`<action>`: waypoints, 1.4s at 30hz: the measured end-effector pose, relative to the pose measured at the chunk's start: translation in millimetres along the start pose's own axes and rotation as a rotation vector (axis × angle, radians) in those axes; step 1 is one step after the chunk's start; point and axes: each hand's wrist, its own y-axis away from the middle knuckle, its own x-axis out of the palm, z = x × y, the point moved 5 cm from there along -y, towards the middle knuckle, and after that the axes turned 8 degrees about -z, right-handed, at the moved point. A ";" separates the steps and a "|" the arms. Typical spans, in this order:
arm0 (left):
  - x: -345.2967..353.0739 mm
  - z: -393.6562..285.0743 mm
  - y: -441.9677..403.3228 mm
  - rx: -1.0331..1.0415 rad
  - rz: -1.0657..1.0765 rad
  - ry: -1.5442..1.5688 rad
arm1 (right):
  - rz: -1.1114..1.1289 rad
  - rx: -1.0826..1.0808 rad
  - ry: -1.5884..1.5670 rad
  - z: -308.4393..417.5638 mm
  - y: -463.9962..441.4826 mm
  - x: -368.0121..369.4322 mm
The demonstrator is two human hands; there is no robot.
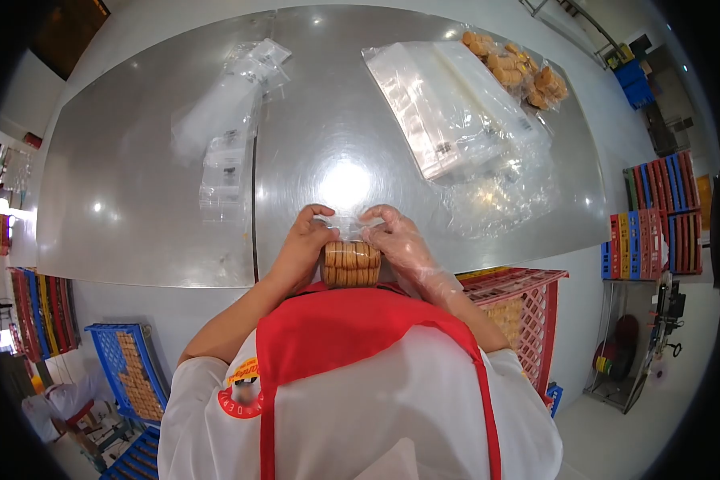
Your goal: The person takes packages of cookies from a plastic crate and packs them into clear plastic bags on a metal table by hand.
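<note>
Close to my body, at the table's near edge, is a clear plastic bag of stacked round biscuits. My left hand pinches the bag's top at its left corner, fingers curled. On the other corner my right hand, in a clear plastic glove, is closed on the same plastic. Between the two hands the bag's upper end is held flat above the biscuits. A pile of empty clear bags lies on the right half of the metal table. More loose bags lie left of the table's seam.
Filled biscuit packs sit at the far right of the table. Below its right edge stands a red crate with biscuits. A blue crate of biscuits is at lower left. Stacked coloured crates stand at right; a person is at lower left.
</note>
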 end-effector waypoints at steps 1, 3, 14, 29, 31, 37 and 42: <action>-4.3 1.9 -2.5 0.038 0.003 -0.017 | 0.027 0.025 -0.104 -2.7 -0.4 1.7; -7.5 2.4 -4.5 0.047 0.014 -0.065 | 0.081 0.072 -0.309 -7.9 -2.8 4.6; -8.6 -12.6 3.2 -0.068 0.149 -0.332 | 0.212 -0.013 -0.017 -47.5 -29.4 -8.6; 18.4 -54.8 -26.9 0.380 0.251 -1.041 | 0.217 0.184 -0.279 -10.3 -33.2 -11.9; 17.1 -66.8 -59.5 0.542 0.179 -0.996 | 0.152 0.107 -0.201 -0.1 -52.7 -24.7; -98.6 -195.5 -117.9 1.160 -1.002 -1.642 | -0.222 -0.234 0.747 49.6 -61.2 -43.6; -180.4 -186.1 -131.1 0.679 -0.971 -1.771 | -0.486 -0.557 0.921 15.4 -49.3 -61.9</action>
